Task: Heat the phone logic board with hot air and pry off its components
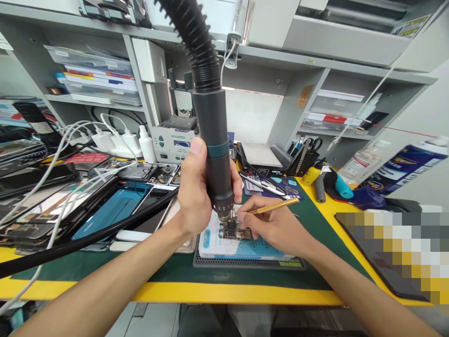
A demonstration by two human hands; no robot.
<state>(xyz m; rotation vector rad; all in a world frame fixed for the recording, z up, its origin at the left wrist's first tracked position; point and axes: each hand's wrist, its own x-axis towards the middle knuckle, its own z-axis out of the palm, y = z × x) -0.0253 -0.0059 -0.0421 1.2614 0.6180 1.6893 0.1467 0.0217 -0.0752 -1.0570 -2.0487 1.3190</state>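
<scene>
The left hand (194,192) is wrapped tight around the dark grey cylindrical hot-air tool (214,154) at the centre of the frame, thumb up along its barrel, holding it nearly upright with the metal nozzle pointing down. A black ribbed hose (194,35) rises from the tool to the top edge of the frame. The right hand (271,222) rests low just right of centre, fingers pinched around a slim gold-coloured metal tool (277,206) that lies almost level, its tip probably meeting the board, though the nozzle hides the contact. Both forearms come in from the lower corners and converge.

The small dark circuit board (234,230) sits directly below the nozzle, on a white-and-blue pad (210,243) over a black gridded mat (245,263), centre of the green-and-yellow counter (217,294).

To the left, disassembled phones and screens (115,206) crowd close to the left wrist. Bare green counter lies near the lower edge, and a dark tablet (386,271) borders the right.
</scene>
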